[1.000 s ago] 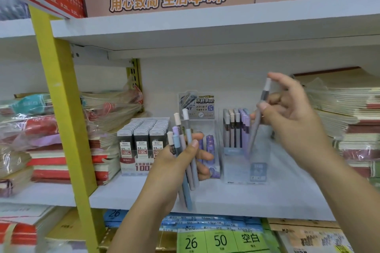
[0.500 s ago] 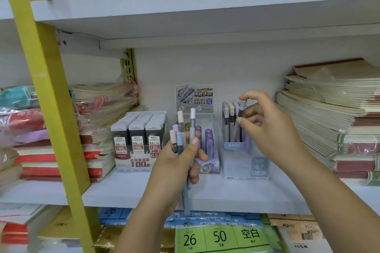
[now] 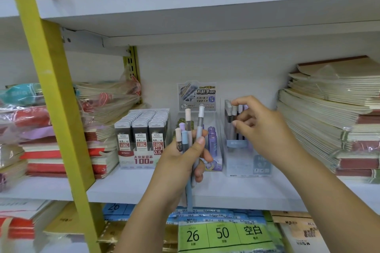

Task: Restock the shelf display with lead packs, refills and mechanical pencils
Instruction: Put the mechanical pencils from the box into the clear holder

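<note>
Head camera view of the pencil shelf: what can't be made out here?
Head view: the right hand covers part of the pencil rows in the clear display box; whether it pinches one is unclear.
Head view: the left hand hides the lower barrels of its pencil bundle.
Head view: print on the purple refill tubes is too small.
Head view: the notebook stack is cut by the right edge.

Bright, even light; soft shadow lies under the upper shelf [image 3: 205, 12], whose edge bows. Far below it, labels [image 3: 224, 232] blur.
</note>
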